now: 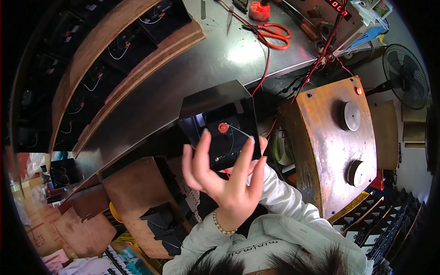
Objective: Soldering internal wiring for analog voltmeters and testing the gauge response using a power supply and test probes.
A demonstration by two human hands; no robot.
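Now, line by line:
Left grip: left hand (224,176) raised palm-up with fingers spread wide, fingertips resting on the near edge of the black box (220,121); a pearl bracelet (223,225) circles the wrist.
Right grip: right hand (259,149) mostly hidden behind the left hand and the box; only its fingers show at the box's 5 o'clock corner, and I cannot tell how far they close.
Box: black, open-faced case held up over the surface (197,68) edge, at picture centre; inside sit a red knob (223,127), a green wire (232,140) and a thin white wire (241,132).
At 12 to 1 o'clock of the box: orange scissors (275,34) lie on the surface, near a red cable (266,64) running down toward the box.
At 3 o'clock: a rusty brown block (321,151) with two round metal discs (349,115).
At 2 o'clock, far off: a black fan (405,75) on the floor.
At 10 o'clock: curved wooden shelves (91,59) holding dark boxes with wires.
At 7 o'clock: brown boards (133,192) and stacked black parts below the surface.
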